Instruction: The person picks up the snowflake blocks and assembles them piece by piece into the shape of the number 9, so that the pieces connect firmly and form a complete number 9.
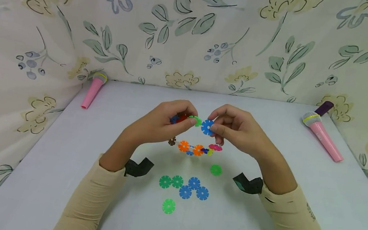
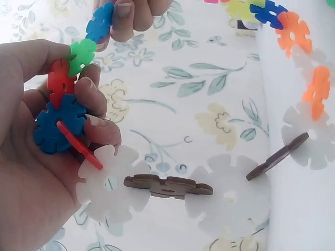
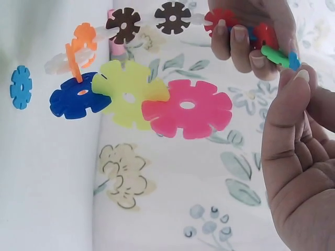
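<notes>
My left hand [image 1: 157,123] grips one end of a chain of interlocking notched plastic discs, its thumb and finger pinching a light green disc [image 2: 82,56]. Behind that, a red disc [image 2: 61,81] and a blue disc [image 2: 60,123] lie against the fingers. From there the chain hangs in a loop through clear, brown and orange discs [image 2: 293,34] to a yellow disc [image 3: 128,94] and a pink disc [image 3: 187,110]. Between thumb and fingertips, my right hand [image 1: 237,127] pinches a loose-edged blue disc [image 1: 207,127] close beside the green one; whether they touch I cannot tell.
Nearer me on the white table [image 1: 243,226] lie several loose discs: light green [image 1: 216,170], darker green [image 1: 165,181] and blue [image 1: 185,192]. One pink toy microphone [image 1: 92,91] lies back left, another [image 1: 324,138] at right by a dark purple piece [image 1: 324,108]. Floral cloth [image 1: 190,39] stands behind.
</notes>
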{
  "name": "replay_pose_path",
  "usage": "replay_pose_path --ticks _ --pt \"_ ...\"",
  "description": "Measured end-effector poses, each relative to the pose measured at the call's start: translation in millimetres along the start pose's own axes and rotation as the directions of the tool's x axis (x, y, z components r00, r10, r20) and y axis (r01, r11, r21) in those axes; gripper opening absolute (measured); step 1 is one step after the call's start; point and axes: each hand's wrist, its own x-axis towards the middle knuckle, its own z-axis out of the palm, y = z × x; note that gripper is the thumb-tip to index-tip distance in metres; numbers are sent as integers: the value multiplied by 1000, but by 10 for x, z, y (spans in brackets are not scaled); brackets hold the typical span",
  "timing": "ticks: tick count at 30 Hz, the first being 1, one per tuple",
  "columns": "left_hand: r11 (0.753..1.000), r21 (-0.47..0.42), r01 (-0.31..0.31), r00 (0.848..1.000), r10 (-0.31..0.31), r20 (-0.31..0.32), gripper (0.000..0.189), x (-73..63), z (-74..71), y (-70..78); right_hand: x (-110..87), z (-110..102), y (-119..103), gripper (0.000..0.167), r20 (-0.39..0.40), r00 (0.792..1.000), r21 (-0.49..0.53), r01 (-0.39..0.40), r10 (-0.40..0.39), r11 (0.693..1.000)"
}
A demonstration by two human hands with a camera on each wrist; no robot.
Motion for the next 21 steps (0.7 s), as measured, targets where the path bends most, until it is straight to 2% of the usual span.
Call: replay_pose_path --ticks 5,7,13,15,21 --pt "998 44 -35 999 35 -20 4 17 3 -5 0 19 -12 19 -13 1000 7 -15 15 1000" --pt "999 36 -31 999 32 -24 4 18 8 -7 1 25 -14 19 -26 999 17 -30 31 999" --pt "996 -89 32 999 -34 -16 3 14 49 7 7 47 -10 19 -43 998 73 -47 50 996" --pt "993 -112 32 999 -34 -17 3 20 66 11 11 54 -6 18 -46 998 104 -44 49 994" --pt "995 -81 -59 997 54 -60 5 50 123 -29 22 57 22 10 -79 994 243 -54 76 969"
